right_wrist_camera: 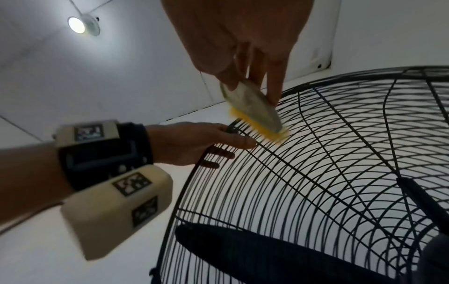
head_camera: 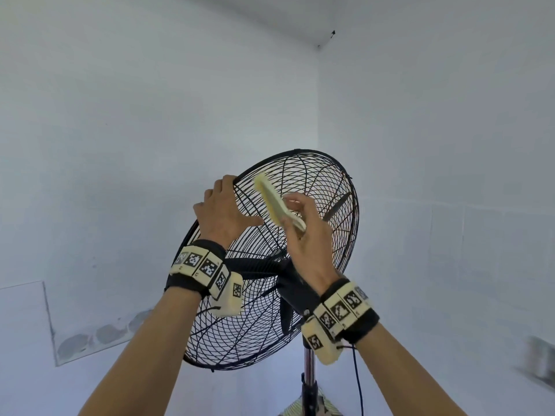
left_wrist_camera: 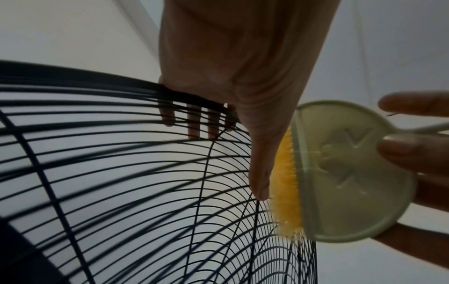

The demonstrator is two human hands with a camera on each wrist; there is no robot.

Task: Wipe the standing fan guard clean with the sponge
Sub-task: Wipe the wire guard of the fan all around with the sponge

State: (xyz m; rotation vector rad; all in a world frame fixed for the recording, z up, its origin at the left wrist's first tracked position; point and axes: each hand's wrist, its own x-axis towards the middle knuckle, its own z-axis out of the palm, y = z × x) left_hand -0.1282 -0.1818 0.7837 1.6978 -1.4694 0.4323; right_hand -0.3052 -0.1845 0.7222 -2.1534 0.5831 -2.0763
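Head view: the left hand [head_camera: 223,210] grips the upper-left rim of the black wire fan guard [head_camera: 318,175], its fingers curled over the edge and through the wires, its thumb stretched along the mesh toward the sponge. The right hand [head_camera: 306,232] pinches the sponge [head_camera: 276,201] by its lower end, thumb on one flat side and fingers on the other, and holds it edge-on against the guard just right of the left thumb.

The left wrist view shows 4 fingertips [left_wrist_camera: 194,126] poking through behind the wires while the thumb lies on the near side of the mesh. Touching that thumb is the sponge's yellow bristly face [left_wrist_camera: 285,184], which meets the wires; its round pale-green plastic back [left_wrist_camera: 350,173] faces away, with the right hand's fingers pressed on it.

The right wrist view shows the sponge tilted, yellow side down on the wires close to the rim, directly above the left thumb. Below the grip, a dark fan blade [right_wrist_camera: 255,255] sits inside the guard. Farther below both wrists in the head view, the chrome pole [head_camera: 309,367] of the stand drops away, and a blue cable [head_camera: 357,376] hangs beside it. Both wrists wear black bands with marker-patterned cream blocks [head_camera: 207,271]. A ceiling lamp [right_wrist_camera: 77,25] glows overhead.
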